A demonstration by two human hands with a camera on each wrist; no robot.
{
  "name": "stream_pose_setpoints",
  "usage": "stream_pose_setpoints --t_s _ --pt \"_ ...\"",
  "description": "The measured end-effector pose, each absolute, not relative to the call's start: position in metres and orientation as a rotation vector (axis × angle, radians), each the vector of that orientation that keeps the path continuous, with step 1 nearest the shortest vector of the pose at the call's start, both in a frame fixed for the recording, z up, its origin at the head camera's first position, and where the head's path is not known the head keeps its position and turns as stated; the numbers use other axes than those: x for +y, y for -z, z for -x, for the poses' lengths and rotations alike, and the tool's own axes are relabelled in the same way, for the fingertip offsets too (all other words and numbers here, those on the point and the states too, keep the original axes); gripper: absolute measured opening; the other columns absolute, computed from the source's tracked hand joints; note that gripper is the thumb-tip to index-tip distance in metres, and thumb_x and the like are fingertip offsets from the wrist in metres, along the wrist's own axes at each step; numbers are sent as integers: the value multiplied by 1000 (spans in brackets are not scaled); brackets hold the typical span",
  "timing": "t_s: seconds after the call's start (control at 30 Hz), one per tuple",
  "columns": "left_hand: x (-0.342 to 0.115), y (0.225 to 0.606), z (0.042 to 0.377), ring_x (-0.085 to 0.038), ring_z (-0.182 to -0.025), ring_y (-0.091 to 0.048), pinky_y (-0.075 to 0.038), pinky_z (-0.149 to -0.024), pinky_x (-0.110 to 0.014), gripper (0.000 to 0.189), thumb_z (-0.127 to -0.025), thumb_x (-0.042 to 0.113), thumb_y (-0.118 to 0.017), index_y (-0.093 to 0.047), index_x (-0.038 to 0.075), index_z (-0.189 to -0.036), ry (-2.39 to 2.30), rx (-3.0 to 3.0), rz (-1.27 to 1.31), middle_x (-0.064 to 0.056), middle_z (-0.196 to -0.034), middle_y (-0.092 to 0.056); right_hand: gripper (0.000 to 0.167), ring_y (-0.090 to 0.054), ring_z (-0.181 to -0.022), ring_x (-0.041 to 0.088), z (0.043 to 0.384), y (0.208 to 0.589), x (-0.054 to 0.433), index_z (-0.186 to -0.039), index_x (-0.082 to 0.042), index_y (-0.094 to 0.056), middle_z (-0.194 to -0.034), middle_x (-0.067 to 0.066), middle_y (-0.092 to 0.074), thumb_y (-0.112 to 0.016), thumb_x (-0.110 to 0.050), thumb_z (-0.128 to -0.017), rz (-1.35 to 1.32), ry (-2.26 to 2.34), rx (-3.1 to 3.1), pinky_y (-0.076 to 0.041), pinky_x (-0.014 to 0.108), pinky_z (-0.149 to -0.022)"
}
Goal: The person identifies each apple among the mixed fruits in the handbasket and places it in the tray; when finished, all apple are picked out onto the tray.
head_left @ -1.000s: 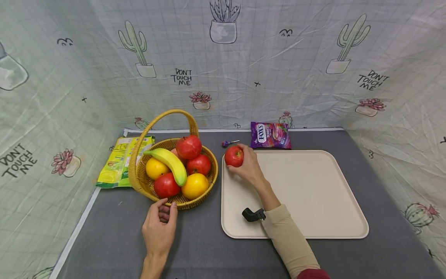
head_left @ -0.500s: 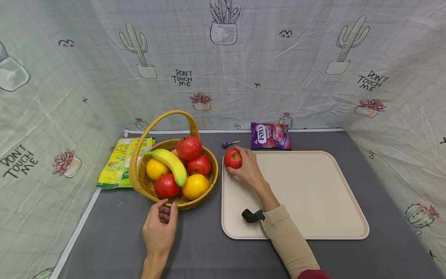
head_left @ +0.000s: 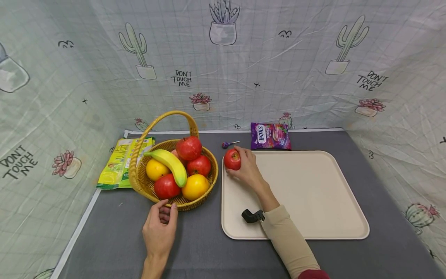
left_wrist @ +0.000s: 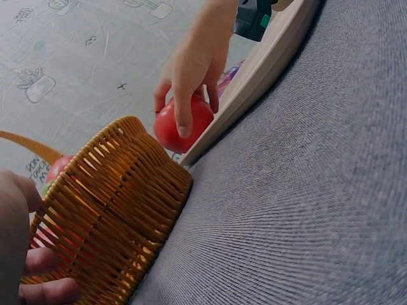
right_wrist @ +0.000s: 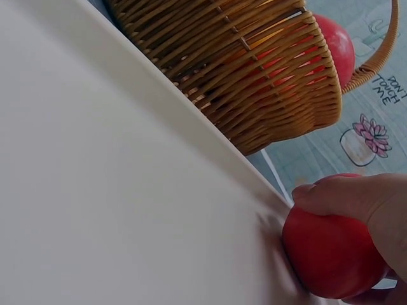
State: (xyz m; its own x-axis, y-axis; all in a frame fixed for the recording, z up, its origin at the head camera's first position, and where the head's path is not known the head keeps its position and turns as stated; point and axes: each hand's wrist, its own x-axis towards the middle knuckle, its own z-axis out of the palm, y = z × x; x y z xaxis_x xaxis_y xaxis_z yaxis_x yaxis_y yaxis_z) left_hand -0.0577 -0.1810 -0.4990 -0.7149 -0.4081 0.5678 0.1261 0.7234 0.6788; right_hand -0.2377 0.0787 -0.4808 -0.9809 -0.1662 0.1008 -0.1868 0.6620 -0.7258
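In the head view my right hand (head_left: 246,167) holds a red apple (head_left: 232,159) at the back left corner of the cream tray (head_left: 306,193). The right wrist view has the thumb (right_wrist: 337,196) across that apple, which sits low against the tray's raised edge. My left hand (head_left: 159,228) grips the near rim of the yellow wicker basket (head_left: 139,182). Seen from the left wrist, some fingers (left_wrist: 48,289) curl outside the weave. In the basket lie a banana (head_left: 170,162), several red apples (head_left: 198,165) and oranges (head_left: 195,186).
Behind the tray lie a purple candy bag (head_left: 270,135) and a small lollipop (head_left: 229,144). A yellow-green packet (head_left: 120,162) is partly under the basket's left side. The basket handle (head_left: 174,113) arches high. A printed curtain (head_left: 223,69) closes off the back and sides.
The apple in my right hand has come slightly down and left and has tilted, its stem end now turned to the right. My left hand and the basket stay in place.
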Motion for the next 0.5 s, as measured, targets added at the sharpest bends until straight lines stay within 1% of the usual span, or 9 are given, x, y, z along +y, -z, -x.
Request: stream_pose_setpoints --t_s 0.23,0.37,0.5 --pt "-181 500 58 -5 -59 -54 -45 -58 -8 25 -86 16 -79 -71 6 -107 933 -2194 -229 -1 -76 -65 93 -37 -135 38 238 481 78 -152 -18 -35 -147 20 -38 -87 -25 -75 -300 -1242 -2849 -46 58 -105" --pt "-182 500 58 -5 -59 -54 -45 -59 -8 26 -86 17 -78 -70 5 -107 935 -2201 -232 -1 -76 -65 98 -37 -135 38 237 480 78 -154 -17 -32 -147 20 -38 -88 -27 -73 -307 -1229 -2853 -45 57 -107" --pt "-182 501 58 -6 -59 -54 -45 -59 -8 26 -86 17 -78 -70 5 -108 936 -2204 -229 -1 -76 -65 100 -35 -136 37 236 478 79 -154 -15 -31 -147 20 -37 -88 -28 -73 -324 -1231 -2839 -44 57 -109"
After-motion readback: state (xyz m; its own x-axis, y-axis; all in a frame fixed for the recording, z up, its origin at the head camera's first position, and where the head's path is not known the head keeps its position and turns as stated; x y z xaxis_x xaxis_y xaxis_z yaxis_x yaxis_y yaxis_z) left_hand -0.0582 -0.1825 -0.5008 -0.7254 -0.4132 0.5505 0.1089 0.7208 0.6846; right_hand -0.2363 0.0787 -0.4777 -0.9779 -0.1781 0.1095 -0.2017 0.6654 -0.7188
